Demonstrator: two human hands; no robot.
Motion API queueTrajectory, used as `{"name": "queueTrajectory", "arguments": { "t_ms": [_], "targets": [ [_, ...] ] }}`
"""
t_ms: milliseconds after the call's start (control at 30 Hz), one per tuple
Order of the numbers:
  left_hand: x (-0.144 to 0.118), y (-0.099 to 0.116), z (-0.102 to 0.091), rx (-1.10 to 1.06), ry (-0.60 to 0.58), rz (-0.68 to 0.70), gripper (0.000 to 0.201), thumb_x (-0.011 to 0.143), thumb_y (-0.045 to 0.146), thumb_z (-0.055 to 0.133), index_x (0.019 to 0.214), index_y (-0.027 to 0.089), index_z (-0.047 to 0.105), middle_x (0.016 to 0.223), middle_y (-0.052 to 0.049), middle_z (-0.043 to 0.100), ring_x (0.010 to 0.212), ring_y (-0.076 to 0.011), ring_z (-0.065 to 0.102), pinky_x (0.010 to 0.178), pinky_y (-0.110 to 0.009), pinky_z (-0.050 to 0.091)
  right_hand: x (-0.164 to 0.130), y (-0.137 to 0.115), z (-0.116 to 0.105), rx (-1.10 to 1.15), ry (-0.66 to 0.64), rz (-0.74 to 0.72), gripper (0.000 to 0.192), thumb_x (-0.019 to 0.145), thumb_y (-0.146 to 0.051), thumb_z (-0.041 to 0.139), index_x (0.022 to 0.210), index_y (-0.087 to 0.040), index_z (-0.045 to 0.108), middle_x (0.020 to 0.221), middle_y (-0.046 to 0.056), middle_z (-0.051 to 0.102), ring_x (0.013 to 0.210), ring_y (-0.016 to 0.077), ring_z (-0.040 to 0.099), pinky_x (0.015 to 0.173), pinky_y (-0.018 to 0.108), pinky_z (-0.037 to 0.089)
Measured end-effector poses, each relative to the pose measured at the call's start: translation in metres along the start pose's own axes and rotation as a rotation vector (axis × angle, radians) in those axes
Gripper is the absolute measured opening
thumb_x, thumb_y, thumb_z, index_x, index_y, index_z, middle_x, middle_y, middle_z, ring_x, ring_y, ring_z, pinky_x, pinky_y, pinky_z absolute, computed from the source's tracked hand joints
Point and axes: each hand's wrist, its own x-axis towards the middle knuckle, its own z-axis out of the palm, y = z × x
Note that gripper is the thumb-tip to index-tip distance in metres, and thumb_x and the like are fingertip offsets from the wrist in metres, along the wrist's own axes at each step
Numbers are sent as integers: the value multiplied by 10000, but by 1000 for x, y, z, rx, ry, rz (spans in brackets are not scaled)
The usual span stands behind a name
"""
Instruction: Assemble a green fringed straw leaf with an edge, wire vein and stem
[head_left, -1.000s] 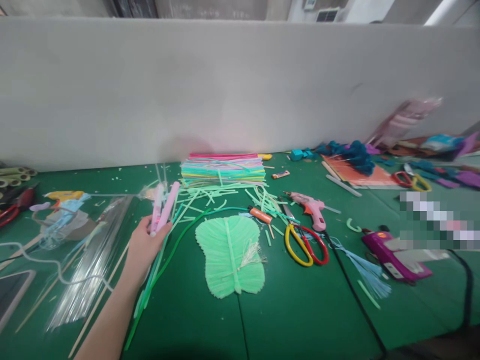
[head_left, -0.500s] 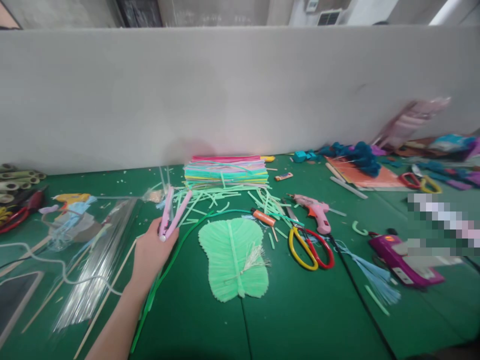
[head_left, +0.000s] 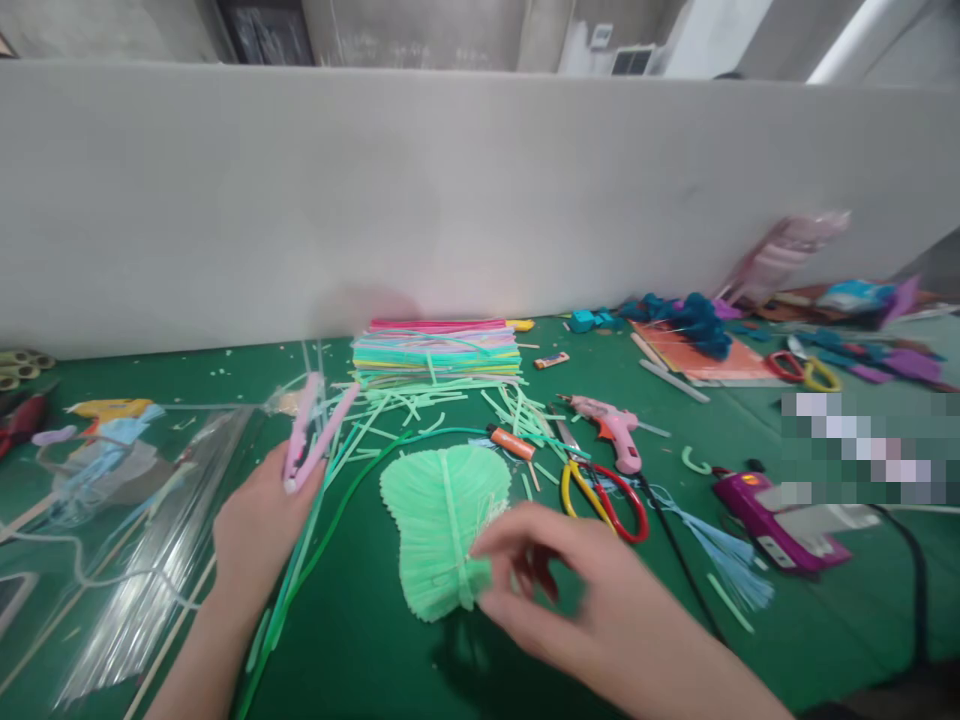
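Observation:
My left hand (head_left: 259,535) is closed around a pink mini hair straightener (head_left: 322,440), its two arms spread apart and pointing away from me. Over the lower right edge of a light green leaf made of fuzzy stems (head_left: 424,530), my right hand (head_left: 574,590) is slightly blurred. Its thumb and index finger stand apart, with green showing between them. A small pale tassel of thin strands (head_left: 487,512) lies on the leaf by the index finger, partly covered by it. Long green stems (head_left: 311,560) run along my left hand.
Behind the leaf lies a bundle of coloured pipe cleaners (head_left: 435,350) with cut scraps. To the right are scissors (head_left: 630,515), a pink glue gun (head_left: 619,435), an orange lighter (head_left: 511,442) and a purple device (head_left: 772,520). Clear wrap (head_left: 142,590) lies left; a grey partition (head_left: 450,200) stands behind.
My right hand has come into view from the lower right and reached the leaf's edge beside the tassel. The left hand still holds the straightener. The view has shifted slightly right.

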Motion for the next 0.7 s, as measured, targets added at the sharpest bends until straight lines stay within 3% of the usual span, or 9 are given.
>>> {"name": "queueTrajectory", "arguments": {
  "t_ms": [67, 100, 167, 300, 467, 567, 700],
  "targets": [
    [3, -8, -1, 59, 14, -30, 550, 896, 573, 337, 1229, 183, 537, 863, -125, 698, 722, -302, 663, 594, -328, 422, 35, 9, 2, -364, -112, -60, 179, 844, -187, 629, 1012, -240, 657, 941, 44, 638, 932, 230, 572, 812, 371, 492],
    [4, -11, -1, 70, -3, -43, 550, 900, 571, 321, 1219, 183, 544, 875, -133, 697, 733, -309, 663, 595, -336, 423, 47, 15, 6, -539, -107, -85, 160, 832, -136, 615, 960, -215, 668, 921, 63, 624, 932, 250, 559, 812, 395, 481],
    [6, -16, 0, 69, -61, -71, 528, 898, 567, 316, 1191, 202, 560, 920, -138, 698, 766, -325, 662, 597, -351, 427, 58, 28, 17, -721, -143, -76, 128, 839, -113, 585, 904, -189, 666, 911, 80, 606, 896, 249, 552, 771, 382, 479],
    [7, -17, 3, 62, -151, -103, 533, 899, 566, 294, 1204, 205, 539, 1006, -153, 683, 792, -339, 657, 619, -381, 449, 51, 41, 20, -752, -131, -64, 171, 866, -69, 505, 813, -171, 631, 878, 74, 587, 847, 225, 542, 733, 345, 465],
    [4, -11, 5, 110, -102, -87, 637, 924, 536, 217, 1328, 88, 419, 1092, -217, 617, 826, -350, 649, 666, -416, 473, 46, 46, -19, -822, 75, 67, 187, 897, -104, 442, 828, -155, 608, 897, 110, 578, 844, 254, 529, 740, 388, 438],
    [1, -8, 6, 151, -94, -86, 640, 923, 529, 218, 1339, 82, 411, 1076, -216, 591, 791, -349, 643, 624, -417, 476, 61, 54, -35, -945, 114, 153, 127, 892, -192, 514, 890, -160, 636, 901, 121, 605, 881, 291, 527, 762, 409, 422],
    [-1, -8, 7, 156, -50, -52, 636, 922, 547, 199, 1298, 117, 478, 1054, -206, 548, 805, -343, 630, 612, -407, 479, 89, 67, -32, -1015, 95, 136, 138, 862, -256, 602, 945, -155, 647, 927, 122, 633, 944, 299, 530, 789, 383, 413]
  ]
}}
